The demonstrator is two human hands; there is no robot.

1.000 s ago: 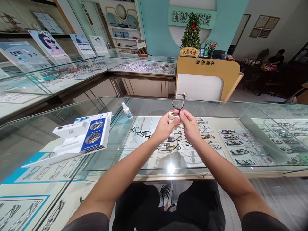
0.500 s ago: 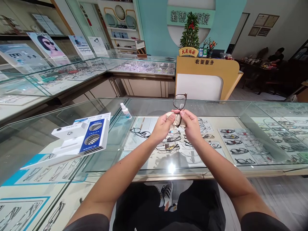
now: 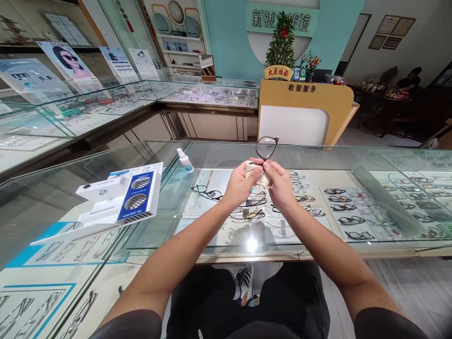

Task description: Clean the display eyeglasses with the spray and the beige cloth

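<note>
Above the glass counter, my two hands come together around a pair of dark-rimmed eyeglasses (image 3: 267, 158) and a beige cleaning cloth (image 3: 264, 181). One lens ring of the glasses stands up beyond my fingers; the other part is hidden by the cloth and hands. My left hand (image 3: 241, 182) is closed on the cloth, its thumb pressed against it. With thumb and fingers, my right hand (image 3: 280, 181) pinches the glasses near the middle of the frame, touching the cloth's edge too.
On the glass countertop stand a white spray bottle (image 3: 185, 161) and a blue-and-white display box (image 3: 138, 197). Another pair of glasses (image 3: 208, 192) lies left of my hands. Rows of frames (image 3: 351, 220) show under the glass. Beyond is a yellow cash desk (image 3: 341, 101); a person (image 3: 409, 82) sits far right.
The glasses have turned slightly, with the upright lens tilting a little to the right. My left thumb has shifted lower over the cloth. Both hands keep their hold.
</note>
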